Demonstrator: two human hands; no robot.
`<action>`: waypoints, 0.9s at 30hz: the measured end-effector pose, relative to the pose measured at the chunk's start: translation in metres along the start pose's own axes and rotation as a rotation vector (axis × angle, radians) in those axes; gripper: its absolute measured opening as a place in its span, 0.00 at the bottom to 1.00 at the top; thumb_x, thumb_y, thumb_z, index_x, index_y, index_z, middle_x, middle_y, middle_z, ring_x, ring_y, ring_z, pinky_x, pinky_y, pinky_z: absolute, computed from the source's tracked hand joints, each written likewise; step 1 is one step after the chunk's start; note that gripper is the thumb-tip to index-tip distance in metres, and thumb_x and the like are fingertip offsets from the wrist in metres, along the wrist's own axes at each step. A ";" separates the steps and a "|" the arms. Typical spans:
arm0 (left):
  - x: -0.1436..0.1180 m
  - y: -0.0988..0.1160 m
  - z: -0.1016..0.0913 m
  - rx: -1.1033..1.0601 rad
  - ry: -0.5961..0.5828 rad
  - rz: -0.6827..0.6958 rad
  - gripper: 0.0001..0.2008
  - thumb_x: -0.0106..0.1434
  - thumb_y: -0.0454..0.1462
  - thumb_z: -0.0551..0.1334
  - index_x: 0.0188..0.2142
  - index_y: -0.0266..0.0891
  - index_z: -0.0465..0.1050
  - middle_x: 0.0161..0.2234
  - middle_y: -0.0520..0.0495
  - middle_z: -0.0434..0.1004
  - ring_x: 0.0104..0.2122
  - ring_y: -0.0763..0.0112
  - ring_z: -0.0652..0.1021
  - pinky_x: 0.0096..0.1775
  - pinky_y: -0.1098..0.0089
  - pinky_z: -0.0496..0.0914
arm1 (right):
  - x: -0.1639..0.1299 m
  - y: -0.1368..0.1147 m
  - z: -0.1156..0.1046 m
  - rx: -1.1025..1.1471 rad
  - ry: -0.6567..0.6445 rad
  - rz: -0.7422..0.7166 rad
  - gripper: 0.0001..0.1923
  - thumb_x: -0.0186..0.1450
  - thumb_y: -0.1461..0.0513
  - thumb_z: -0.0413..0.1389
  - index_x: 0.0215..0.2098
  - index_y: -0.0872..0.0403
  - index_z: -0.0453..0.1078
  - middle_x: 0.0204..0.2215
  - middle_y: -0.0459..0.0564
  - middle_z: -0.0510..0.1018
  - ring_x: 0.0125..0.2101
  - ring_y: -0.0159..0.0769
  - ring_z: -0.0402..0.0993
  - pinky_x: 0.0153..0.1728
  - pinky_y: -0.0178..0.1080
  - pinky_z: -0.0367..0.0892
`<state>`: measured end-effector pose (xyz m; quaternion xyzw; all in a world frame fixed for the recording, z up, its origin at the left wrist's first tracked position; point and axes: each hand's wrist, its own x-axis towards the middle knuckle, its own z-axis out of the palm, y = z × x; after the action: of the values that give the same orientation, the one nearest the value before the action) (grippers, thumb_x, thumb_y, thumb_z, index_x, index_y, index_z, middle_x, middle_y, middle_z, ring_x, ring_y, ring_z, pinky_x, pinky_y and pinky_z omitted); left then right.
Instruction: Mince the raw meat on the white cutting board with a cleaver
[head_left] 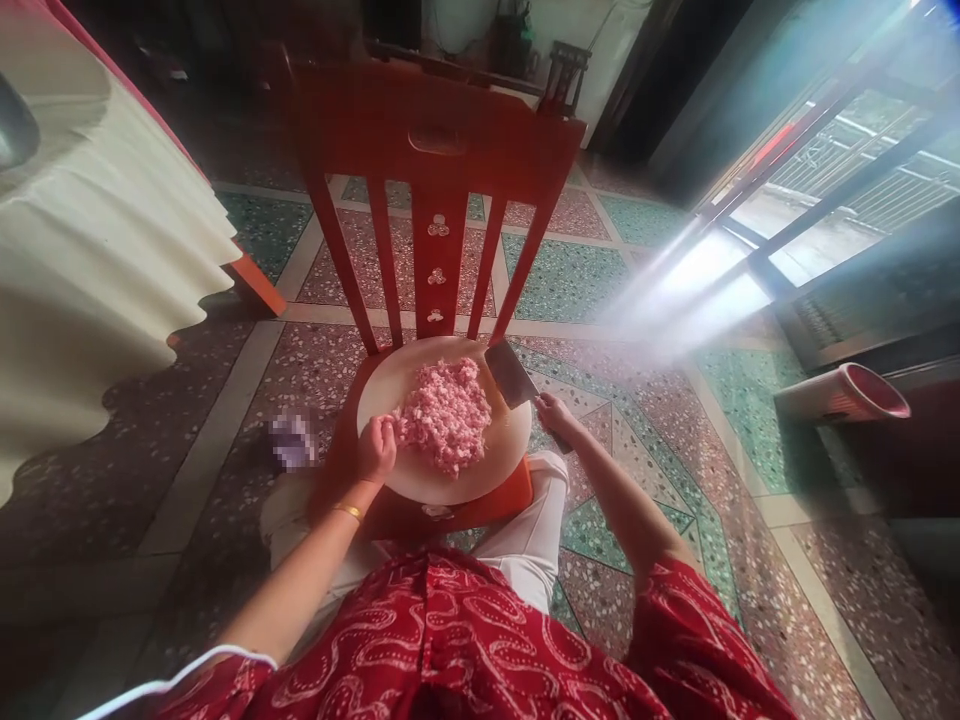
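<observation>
A round pale chopping board (382, 388) lies on the seat of a red wooden chair (435, 140) in front of me. A heap of pink minced meat (446, 412) covers its middle. My left hand (376, 450) rests on the board's near left edge, fingers curled against the meat, a gold bangle on the wrist. My right hand (556, 415) grips the handle of a cleaver (510, 375), whose blade hangs tilted just above the board's right rim, beside the meat.
A table with a cream scalloped cloth (97, 260) stands at the left. A red and white cup-like object (844, 395) lies at the right by a glass door. Terrazzo floor surrounds the chair. A small blurred object (292, 440) sits left of the seat.
</observation>
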<state>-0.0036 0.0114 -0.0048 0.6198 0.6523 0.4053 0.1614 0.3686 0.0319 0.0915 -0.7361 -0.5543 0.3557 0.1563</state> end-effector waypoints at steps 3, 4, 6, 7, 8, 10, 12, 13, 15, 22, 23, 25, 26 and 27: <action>0.000 -0.001 0.000 -0.004 0.002 0.009 0.12 0.65 0.42 0.47 0.37 0.40 0.66 0.34 0.41 0.75 0.35 0.62 0.76 0.39 0.63 0.71 | 0.023 -0.006 0.008 -0.054 -0.062 -0.011 0.12 0.70 0.58 0.42 0.31 0.53 0.60 0.13 0.35 0.59 0.10 0.24 0.57 0.14 0.28 0.53; 0.000 -0.001 0.000 -0.006 0.000 0.011 0.12 0.65 0.42 0.47 0.37 0.40 0.66 0.34 0.41 0.76 0.35 0.62 0.76 0.39 0.63 0.71 | 0.031 -0.011 0.011 -0.075 -0.091 -0.030 0.13 0.71 0.58 0.42 0.32 0.54 0.61 0.13 0.36 0.59 0.10 0.24 0.57 0.14 0.27 0.53; 0.000 -0.001 0.000 -0.008 -0.002 0.013 0.12 0.65 0.42 0.47 0.37 0.40 0.66 0.34 0.41 0.76 0.36 0.62 0.76 0.40 0.63 0.71 | 0.049 -0.026 0.017 -0.119 -0.156 -0.082 0.13 0.71 0.57 0.44 0.33 0.55 0.63 0.13 0.36 0.60 0.11 0.23 0.57 0.14 0.27 0.53; 0.000 -0.001 0.000 -0.007 -0.002 0.012 0.12 0.66 0.42 0.48 0.37 0.40 0.66 0.34 0.41 0.76 0.36 0.62 0.76 0.40 0.63 0.71 | 0.058 -0.036 0.020 -0.143 -0.190 -0.114 0.13 0.71 0.56 0.44 0.34 0.55 0.64 0.14 0.36 0.60 0.11 0.23 0.57 0.14 0.27 0.53; 0.000 -0.001 0.000 -0.006 -0.002 0.010 0.12 0.66 0.42 0.48 0.38 0.40 0.66 0.35 0.41 0.76 0.36 0.62 0.76 0.40 0.63 0.71 | 0.066 -0.047 0.023 -0.167 -0.222 -0.148 0.14 0.71 0.56 0.45 0.35 0.56 0.66 0.14 0.36 0.61 0.11 0.23 0.57 0.15 0.27 0.54; 0.000 -0.001 0.000 -0.003 0.003 0.004 0.13 0.66 0.42 0.47 0.38 0.40 0.66 0.35 0.42 0.75 0.36 0.62 0.76 0.40 0.62 0.71 | 0.079 -0.069 0.028 -0.212 -0.283 -0.228 0.17 0.71 0.55 0.44 0.37 0.58 0.68 0.16 0.38 0.64 0.13 0.22 0.58 0.17 0.27 0.56; -0.001 -0.001 0.000 -0.004 0.006 0.004 0.13 0.66 0.43 0.47 0.38 0.40 0.66 0.34 0.42 0.75 0.36 0.63 0.76 0.40 0.62 0.71 | 0.085 -0.089 0.029 -0.251 -0.326 -0.312 0.20 0.71 0.55 0.42 0.38 0.61 0.70 0.20 0.42 0.70 0.17 0.21 0.63 0.23 0.26 0.59; -0.001 -0.001 0.000 -0.006 0.011 0.007 0.13 0.66 0.43 0.47 0.38 0.40 0.66 0.34 0.42 0.75 0.36 0.62 0.76 0.41 0.62 0.71 | 0.085 -0.097 0.028 -0.260 -0.342 -0.346 0.21 0.71 0.55 0.43 0.39 0.61 0.71 0.22 0.44 0.73 0.20 0.22 0.66 0.26 0.26 0.60; -0.002 -0.002 0.000 -0.016 0.043 0.008 0.13 0.66 0.43 0.47 0.39 0.40 0.65 0.35 0.42 0.74 0.37 0.62 0.76 0.41 0.61 0.71 | 0.077 -0.108 0.025 -0.328 -0.351 -0.432 0.20 0.71 0.53 0.46 0.39 0.60 0.72 0.28 0.48 0.76 0.26 0.26 0.70 0.31 0.28 0.61; -0.003 -0.007 0.003 -0.058 0.198 -0.009 0.12 0.66 0.42 0.48 0.42 0.39 0.64 0.40 0.40 0.71 0.42 0.62 0.74 0.46 0.59 0.70 | -0.030 -0.076 0.045 -0.878 -0.240 -0.592 0.17 0.73 0.60 0.41 0.56 0.56 0.62 0.37 0.56 0.77 0.33 0.38 0.74 0.32 0.36 0.62; -0.003 -0.008 0.004 -0.061 0.195 -0.007 0.12 0.65 0.42 0.48 0.42 0.39 0.64 0.40 0.39 0.71 0.42 0.62 0.74 0.47 0.59 0.70 | -0.049 -0.066 0.053 -0.891 -0.190 -0.564 0.18 0.73 0.62 0.40 0.58 0.56 0.59 0.38 0.57 0.76 0.35 0.38 0.74 0.33 0.36 0.63; -0.002 -0.008 0.005 -0.071 0.177 0.000 0.12 0.65 0.42 0.49 0.41 0.39 0.64 0.39 0.39 0.71 0.42 0.61 0.74 0.47 0.59 0.70 | -0.082 -0.048 0.069 -0.914 -0.171 -0.521 0.21 0.72 0.63 0.41 0.62 0.56 0.54 0.39 0.57 0.76 0.38 0.39 0.74 0.36 0.37 0.64; -0.001 -0.008 0.006 -0.077 0.171 0.001 0.12 0.65 0.42 0.48 0.41 0.39 0.64 0.39 0.39 0.71 0.41 0.61 0.74 0.46 0.59 0.70 | -0.096 -0.040 0.075 -0.917 -0.153 -0.486 0.22 0.72 0.63 0.42 0.63 0.56 0.53 0.40 0.57 0.76 0.39 0.39 0.73 0.37 0.37 0.64; -0.001 -0.008 0.006 -0.082 0.164 0.000 0.12 0.65 0.42 0.48 0.41 0.39 0.65 0.39 0.39 0.71 0.41 0.61 0.74 0.46 0.59 0.69 | -0.107 -0.034 0.080 -0.915 -0.139 -0.451 0.23 0.71 0.63 0.43 0.64 0.55 0.53 0.40 0.56 0.76 0.40 0.39 0.73 0.38 0.37 0.65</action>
<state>-0.0044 0.0135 -0.0145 0.5773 0.6462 0.4812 0.1325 0.2751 -0.0690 0.0946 -0.5660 -0.8071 0.0823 -0.1462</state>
